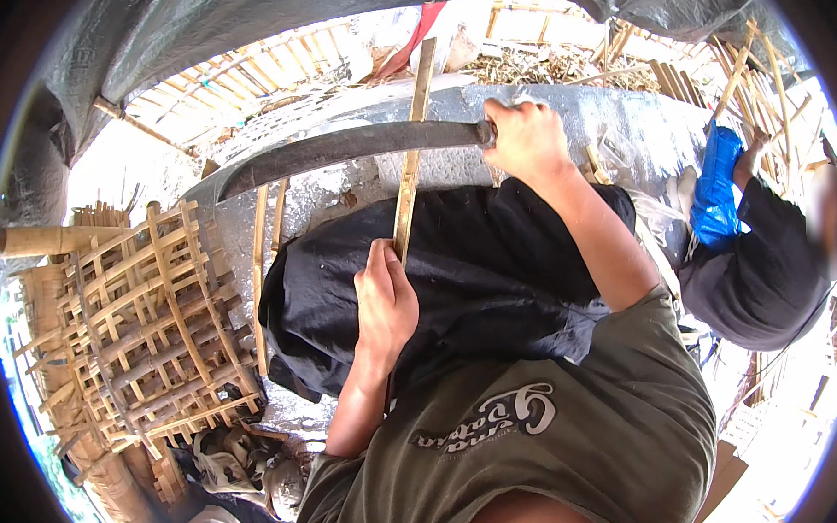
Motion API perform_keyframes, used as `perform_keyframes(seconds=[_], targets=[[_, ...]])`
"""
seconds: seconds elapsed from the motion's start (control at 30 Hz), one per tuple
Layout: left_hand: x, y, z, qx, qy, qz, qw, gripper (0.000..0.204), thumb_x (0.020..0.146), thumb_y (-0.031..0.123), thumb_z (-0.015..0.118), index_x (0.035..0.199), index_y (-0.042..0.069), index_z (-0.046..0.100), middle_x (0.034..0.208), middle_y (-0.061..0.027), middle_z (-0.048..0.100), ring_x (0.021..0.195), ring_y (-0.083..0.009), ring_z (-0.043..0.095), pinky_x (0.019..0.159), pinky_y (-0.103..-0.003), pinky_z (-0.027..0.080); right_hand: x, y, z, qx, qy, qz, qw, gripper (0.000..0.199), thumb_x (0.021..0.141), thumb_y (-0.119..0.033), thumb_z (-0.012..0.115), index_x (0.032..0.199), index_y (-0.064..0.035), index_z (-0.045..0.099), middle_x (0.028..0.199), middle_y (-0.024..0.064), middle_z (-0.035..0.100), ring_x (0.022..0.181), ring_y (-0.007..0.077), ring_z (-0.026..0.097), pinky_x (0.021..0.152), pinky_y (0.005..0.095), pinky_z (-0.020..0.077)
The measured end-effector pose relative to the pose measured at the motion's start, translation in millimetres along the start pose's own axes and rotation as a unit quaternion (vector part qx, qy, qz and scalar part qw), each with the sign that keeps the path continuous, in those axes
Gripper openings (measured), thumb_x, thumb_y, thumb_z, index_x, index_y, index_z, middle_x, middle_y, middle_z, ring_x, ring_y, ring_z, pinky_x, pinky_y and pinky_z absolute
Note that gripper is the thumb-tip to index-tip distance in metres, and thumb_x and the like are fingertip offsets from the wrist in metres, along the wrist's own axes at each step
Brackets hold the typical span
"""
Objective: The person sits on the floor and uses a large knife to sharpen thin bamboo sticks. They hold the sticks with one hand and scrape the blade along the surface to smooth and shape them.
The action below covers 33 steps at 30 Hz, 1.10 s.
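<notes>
My left hand (387, 295) is closed around the lower part of a bamboo strip (406, 199), which points up and away from me. In my right hand (529, 145) is the handle of a machete (331, 146), its long, dark, curved blade reaching out to the left. The blade lies across the strip above my left hand; whether its edge touches the strip I cannot tell. Black cloth (492, 250) covers my lap beneath both hands.
At left stands a stack of woven bamboo lattices (153, 317). Loose bamboo strips (260, 276) lie beside my lap. To the right sits another person in black (759, 259), near a blue plastic bundle (716, 185). Shavings (559, 65) lie at the back.
</notes>
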State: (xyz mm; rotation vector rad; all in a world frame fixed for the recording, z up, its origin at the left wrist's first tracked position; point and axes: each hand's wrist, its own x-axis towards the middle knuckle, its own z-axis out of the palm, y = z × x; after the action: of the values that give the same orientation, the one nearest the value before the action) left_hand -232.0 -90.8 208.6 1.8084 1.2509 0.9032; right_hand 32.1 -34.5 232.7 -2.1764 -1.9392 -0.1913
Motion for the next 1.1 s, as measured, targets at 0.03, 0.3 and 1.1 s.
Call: perform_keyframes(seconds=[0.03,0.3,1.1], targets=[[-0.3,0.1,-0.9,0.002,-0.007,-0.007,1.000,0.021,0.103,0.007,0.037,0.092,-0.003,0.052,0.058,-0.0123,0.045,0.047,-0.0165,0.046,0.049,-0.035,0.037,0.4,-1.7,-3.3,-0.001,0.000,-0.005,1.000,0.022,0.069,-0.018,0.070,0.088,-0.0114,0.062,0.070,0.0150,0.067,0.069,0.0379,0.070,0.068,0.0475,0.0580],[-10.3,0.5,-1.9,-0.002,-0.005,-0.026,1.000,0.012,0.100,0.000,0.039,0.095,-0.003,0.049,0.060,-0.0247,0.050,0.055,-0.0460,0.055,0.049,-0.044,0.038,-9.8,-19.7,-13.2,-0.038,-0.032,-0.026,0.998,0.023,0.073,-0.023,0.071,0.090,-0.0123,0.061,0.067,0.0138,0.066,0.068,0.0346,0.070,0.064,0.0476,0.0581],[-9.8,5.0,-6.8,0.000,-0.014,0.013,1.000,0.009,0.099,-0.001,0.040,0.097,-0.004,0.048,0.062,-0.0265,0.051,0.059,-0.0489,0.056,0.051,-0.047,0.041,8.6,-4.9,-8.1,-0.016,0.018,-0.046,0.999,0.027,0.069,-0.023,0.073,0.091,-0.0115,0.062,0.070,0.0126,0.068,0.068,0.0346,0.070,0.067,0.0475,0.0579]])
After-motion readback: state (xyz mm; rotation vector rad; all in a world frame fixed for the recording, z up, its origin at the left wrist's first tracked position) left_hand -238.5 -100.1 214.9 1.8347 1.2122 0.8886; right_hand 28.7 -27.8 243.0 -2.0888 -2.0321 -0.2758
